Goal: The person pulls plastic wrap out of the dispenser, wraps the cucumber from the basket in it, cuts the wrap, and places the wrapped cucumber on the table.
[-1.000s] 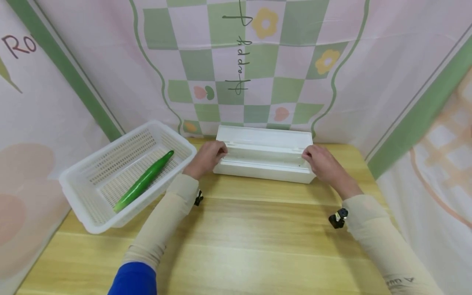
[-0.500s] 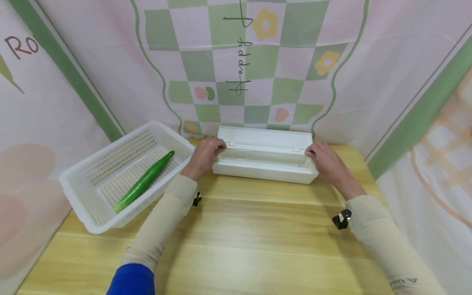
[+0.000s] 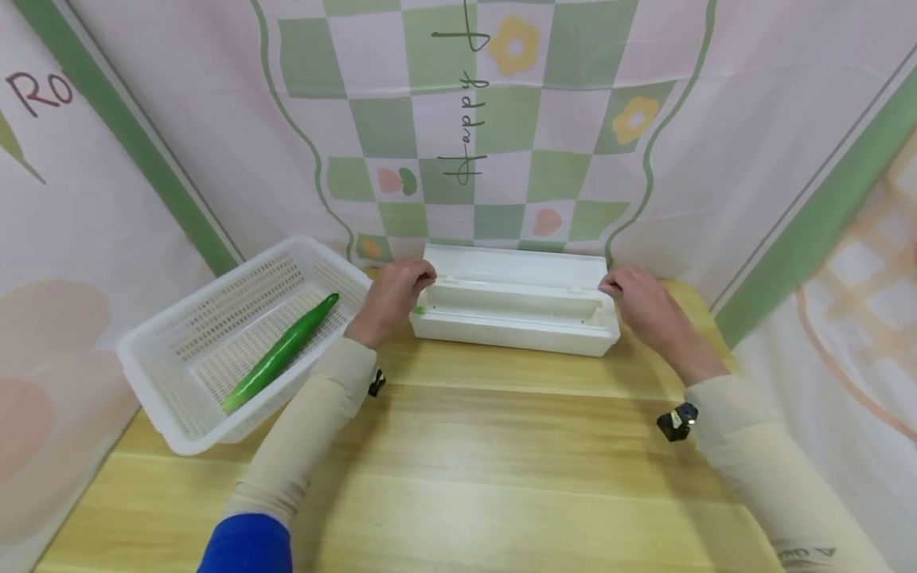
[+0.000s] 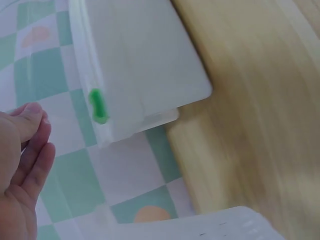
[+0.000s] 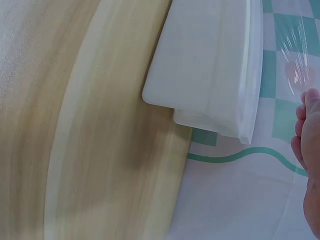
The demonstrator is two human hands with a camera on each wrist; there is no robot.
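A long white cling film box (image 3: 512,338) stands against the back cloth with its lid (image 3: 514,263) tipped back. My left hand (image 3: 390,296) is above its left end, thumb and fingertips pinched together. Over the right end, my right hand (image 3: 640,309) pinches the corner of a clear film (image 5: 300,70), whose creases fan out from the fingertips in the right wrist view. The film is nearly invisible in the head view. A green slider (image 4: 98,106) sits at the box's left end, just beyond the left fingertips.
At the left, a white slotted basket (image 3: 146,390) holds a green cucumber (image 3: 281,354). Both stand on a wooden table (image 3: 487,469). A patterned cloth (image 3: 501,119) hangs directly behind the box and along both sides.
Both hands have risen from the box opening towards the back and spread slightly apart. The green slider at the left end has come into view. Basket and cucumber have not moved.
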